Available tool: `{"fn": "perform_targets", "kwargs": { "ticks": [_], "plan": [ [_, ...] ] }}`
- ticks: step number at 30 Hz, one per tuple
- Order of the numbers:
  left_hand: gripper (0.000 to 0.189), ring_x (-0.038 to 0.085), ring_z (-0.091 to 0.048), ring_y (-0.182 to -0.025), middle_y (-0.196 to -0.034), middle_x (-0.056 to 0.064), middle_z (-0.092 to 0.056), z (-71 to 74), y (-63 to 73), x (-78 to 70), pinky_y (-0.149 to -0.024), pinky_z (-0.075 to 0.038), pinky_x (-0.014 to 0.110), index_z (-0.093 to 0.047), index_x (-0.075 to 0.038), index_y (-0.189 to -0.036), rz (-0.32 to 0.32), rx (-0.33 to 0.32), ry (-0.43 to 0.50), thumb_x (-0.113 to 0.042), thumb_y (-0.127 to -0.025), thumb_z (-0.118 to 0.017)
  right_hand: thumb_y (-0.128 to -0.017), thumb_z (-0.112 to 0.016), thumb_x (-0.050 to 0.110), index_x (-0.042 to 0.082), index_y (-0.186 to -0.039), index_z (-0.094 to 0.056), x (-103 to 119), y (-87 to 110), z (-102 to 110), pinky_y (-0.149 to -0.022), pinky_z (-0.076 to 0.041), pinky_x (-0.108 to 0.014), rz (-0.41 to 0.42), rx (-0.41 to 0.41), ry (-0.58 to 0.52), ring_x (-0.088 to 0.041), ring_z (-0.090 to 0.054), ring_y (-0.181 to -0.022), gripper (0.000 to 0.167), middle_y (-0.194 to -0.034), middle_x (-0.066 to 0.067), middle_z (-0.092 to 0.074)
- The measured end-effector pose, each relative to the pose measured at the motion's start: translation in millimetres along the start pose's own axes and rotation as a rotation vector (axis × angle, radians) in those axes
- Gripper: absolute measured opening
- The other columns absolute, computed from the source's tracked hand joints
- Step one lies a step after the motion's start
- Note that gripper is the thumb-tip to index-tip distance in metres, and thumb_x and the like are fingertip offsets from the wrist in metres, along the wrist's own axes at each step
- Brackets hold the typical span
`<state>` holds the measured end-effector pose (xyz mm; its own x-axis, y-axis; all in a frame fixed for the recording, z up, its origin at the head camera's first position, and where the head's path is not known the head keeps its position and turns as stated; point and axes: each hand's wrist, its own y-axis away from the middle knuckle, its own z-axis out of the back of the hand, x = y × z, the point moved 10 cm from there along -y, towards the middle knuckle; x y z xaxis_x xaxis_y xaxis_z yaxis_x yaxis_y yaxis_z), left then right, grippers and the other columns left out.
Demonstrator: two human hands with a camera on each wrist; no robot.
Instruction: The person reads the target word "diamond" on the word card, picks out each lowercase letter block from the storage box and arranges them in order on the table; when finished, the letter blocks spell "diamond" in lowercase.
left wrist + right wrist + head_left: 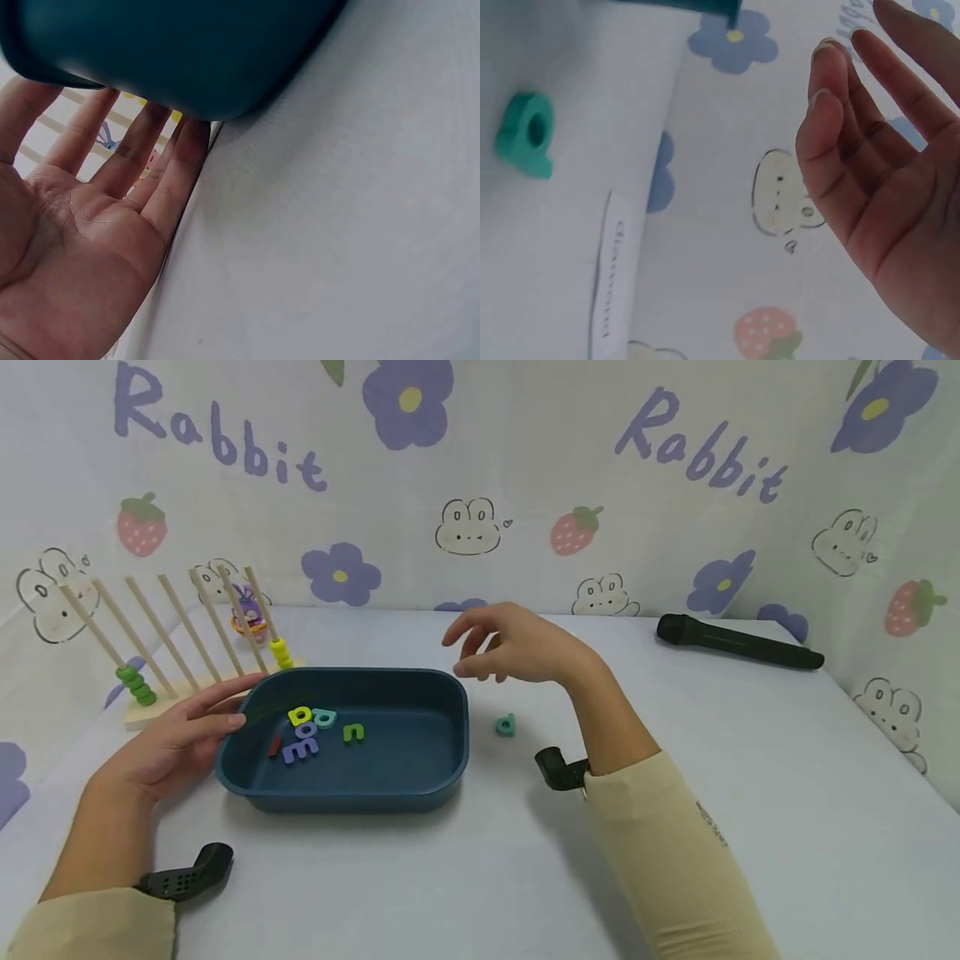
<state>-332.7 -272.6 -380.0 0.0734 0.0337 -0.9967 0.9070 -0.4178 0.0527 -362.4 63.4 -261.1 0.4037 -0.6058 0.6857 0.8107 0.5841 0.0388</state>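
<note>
A dark teal basin (345,797) stands on the white table. Inside it at the left lie several toy letters: a yellow one (300,716), a teal one (324,718), a purple ring-like one (306,729), a purple m (301,751), a green n (354,732) and a dark red piece (275,746). My left hand (187,731) touches the basin's left end, its fingers extended along the outer wall (172,45). Raised beyond the basin's right end, my right hand (513,643) has loosely bent fingers and holds nothing. A teal letter (506,725) lies on the table below it.
Behind my left hand stands a wooden bead rack (142,717) with green and yellow beads on its rods. A small purple toy figure (249,614) is beyond it. A black microphone (738,643) lies at the back right. A printed paper strip (613,277) shows in the right wrist view.
</note>
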Motion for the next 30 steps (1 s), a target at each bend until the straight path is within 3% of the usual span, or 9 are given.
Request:
{"fn": "perform_targets", "kwargs": {
  "ticks": [8,16,24,30],
  "plan": [
    [0.054,0.007,-0.06,-0.126,-0.148,-0.008,-0.05,-0.4,-1.9,0.5,-0.097,-0.056,0.025,-0.039,-0.022,-0.16,-0.003,-0.005,-0.013,-0.008,-0.108,-0.047,-0.095,-0.072,0.023,0.015,-0.124,-0.068,38,-17.3,-2,-0.079,-0.06,-0.039,0.08,0.03,-0.03,-0.025,-0.07,-0.087,0.03,-0.109,-0.006,-0.072],
    [0.055,0.008,-0.06,-0.126,-0.148,-0.008,-0.05,0.6,0.2,-1.8,-0.098,-0.056,0.025,-0.039,-0.022,-0.16,-0.006,-0.01,-0.011,-0.008,-0.108,-0.047,-0.096,-0.073,0.023,0.017,-0.118,-0.07,76,-48.9,-11,-0.079,-0.06,-0.037,0.155,0.076,-0.032,-0.025,-0.069,-0.088,0.024,-0.103,-0.003,-0.074],
    [0.054,0.008,-0.057,-0.128,-0.149,-0.009,-0.048,-0.9,-0.5,-0.9,-0.098,-0.055,0.025,-0.039,-0.023,-0.16,0.02,-0.036,-0.044,-0.013,-0.108,-0.05,-0.095,-0.074,0.023,0.017,-0.118,-0.071,99,-68.9,-37,-0.083,-0.061,-0.036,0.178,0.13,-0.053,-0.022,-0.07,-0.092,0.024,-0.104,-0.002,-0.074],
    [0.055,0.009,-0.054,-0.13,-0.15,-0.008,-0.046,1.1,0.4,1.0,-0.099,-0.054,0.026,-0.038,-0.024,-0.161,0.033,-0.043,-0.063,-0.016,-0.108,-0.051,-0.095,-0.073,0.022,0.016,-0.117,-0.072,118,-82.8,-61,-0.083,-0.061,-0.032,0.202,0.175,-0.009,-0.019,-0.069,-0.097,0.023,-0.109,-0.002,-0.074]
  ]
}}
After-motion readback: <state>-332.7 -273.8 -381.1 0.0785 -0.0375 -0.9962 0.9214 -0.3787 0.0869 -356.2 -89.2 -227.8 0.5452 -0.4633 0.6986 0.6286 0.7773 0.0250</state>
